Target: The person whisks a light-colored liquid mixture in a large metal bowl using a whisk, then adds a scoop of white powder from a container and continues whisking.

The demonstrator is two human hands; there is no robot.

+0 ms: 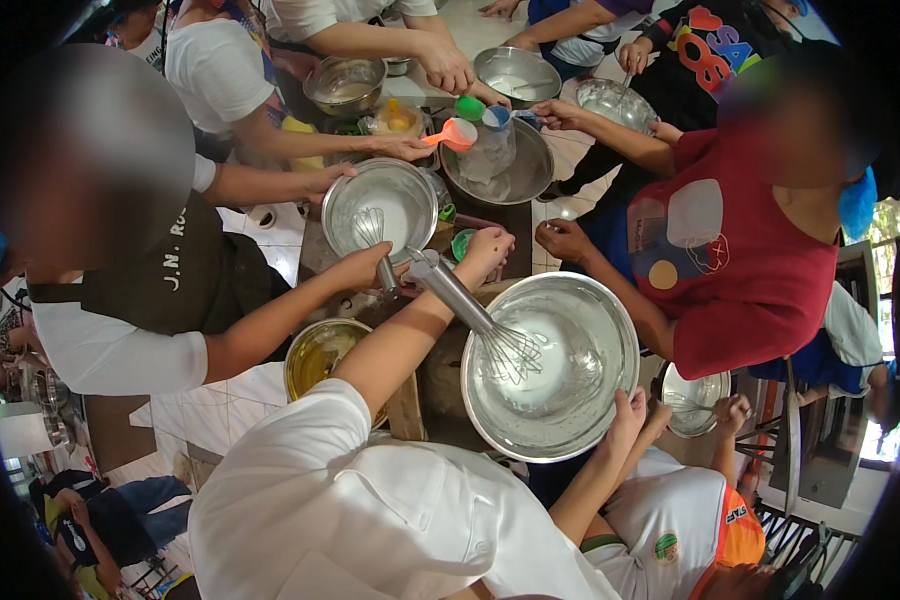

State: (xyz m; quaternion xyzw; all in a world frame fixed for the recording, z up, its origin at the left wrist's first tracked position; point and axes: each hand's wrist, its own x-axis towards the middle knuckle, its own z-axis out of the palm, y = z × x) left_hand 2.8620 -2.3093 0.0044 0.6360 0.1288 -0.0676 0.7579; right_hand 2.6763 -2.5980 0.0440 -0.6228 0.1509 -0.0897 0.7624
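Note:
My right hand (624, 417) grips the near right rim of a large stainless steel mixing bowl (474, 420). White liquid or batter (559, 349) lies in it and coats its wall. A balloon whisk (511, 354) rests with its wires in the bowl; its thick metal handle leans up to the left, over my left forearm. My left hand (489, 251) is stretched forward beyond the bowl, loosely curled, above and beside a small green lid (463, 244). Whether its fingers hold anything is not clear.
At left, a co-worker whisks in a steel bowl (335, 217); below is a bowl of yellow oil-like liquid (307, 356). Ahead, hands hold an orange scoop (456, 135) and a measuring jug (497, 146) over a large bowl (541, 169). A person in red stands close at right.

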